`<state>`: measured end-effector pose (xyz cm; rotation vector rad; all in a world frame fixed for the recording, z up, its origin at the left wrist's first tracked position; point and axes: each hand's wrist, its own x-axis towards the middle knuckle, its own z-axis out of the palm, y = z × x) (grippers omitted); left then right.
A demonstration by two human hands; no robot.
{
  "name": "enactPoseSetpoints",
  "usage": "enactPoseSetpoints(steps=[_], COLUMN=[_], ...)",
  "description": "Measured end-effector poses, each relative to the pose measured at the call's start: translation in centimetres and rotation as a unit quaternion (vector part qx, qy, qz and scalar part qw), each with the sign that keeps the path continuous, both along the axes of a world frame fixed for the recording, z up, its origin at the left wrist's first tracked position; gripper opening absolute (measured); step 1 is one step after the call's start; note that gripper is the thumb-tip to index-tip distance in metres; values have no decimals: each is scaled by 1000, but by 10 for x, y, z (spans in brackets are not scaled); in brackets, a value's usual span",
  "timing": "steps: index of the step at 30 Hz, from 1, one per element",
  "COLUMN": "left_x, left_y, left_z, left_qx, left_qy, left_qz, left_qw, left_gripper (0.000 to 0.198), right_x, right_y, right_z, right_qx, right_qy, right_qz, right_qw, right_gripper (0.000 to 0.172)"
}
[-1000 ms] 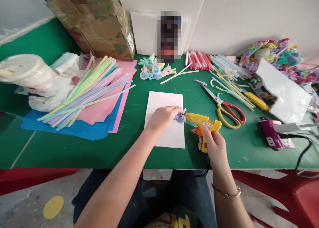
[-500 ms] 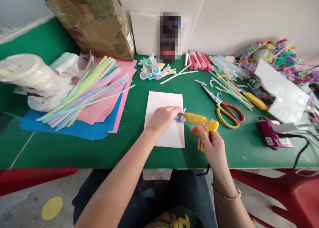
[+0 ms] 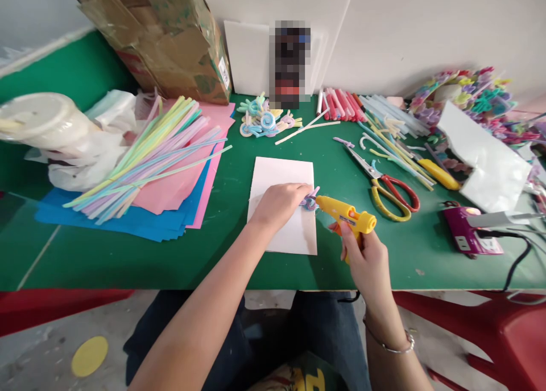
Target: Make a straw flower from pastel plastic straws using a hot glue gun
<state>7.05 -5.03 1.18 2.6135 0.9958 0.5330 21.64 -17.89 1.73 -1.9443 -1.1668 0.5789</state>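
My left hand [image 3: 281, 204] is closed over a small purple and blue pipe cleaner shape [image 3: 310, 201], its fingertips partly hidden behind the hand. Under that hand lies a white sheet of card [image 3: 284, 172] on the green table. My right hand [image 3: 367, 257] grips a yellow hot glue gun [image 3: 346, 213] by its handle. The gun's nozzle points left and meets the edge of the pipe cleaner shape; whether glue is coming out is too small to tell.
Scissors [image 3: 377, 186] lie open to the right, near a purple power socket [image 3: 469, 230] with cables. Bundled pipe cleaners [image 3: 145, 157] rest on coloured sheets at left. Curled pipe cleaner pieces [image 3: 262, 120] and red-pink sticks [image 3: 340, 103] sit at the back. A taped cardboard box [image 3: 157, 38] stands behind.
The glue gun has tilted and shifted slightly right, with my right hand turning along with it. My left hand stays almost in place, still holding the pipe cleaner shape.
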Motion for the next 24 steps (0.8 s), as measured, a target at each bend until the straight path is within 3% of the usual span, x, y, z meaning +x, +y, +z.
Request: enactPoseSetpoints(steps=[11,24], left_x=[5,12], left_y=[1,1], left_z=[-10,-18], left_qx=[-45,-9], left_qy=[-66,-98], left_qz=[49,70], left_qw=[996,993], left_gripper=[21,13], right_x=[1,1], right_y=[1,1], right_z=[-4,-6], right_qx=[-10,-6], right_qy=[38,51], right_qz=[-11,-8], right_qw=[999,999], right_gripper=[39,38])
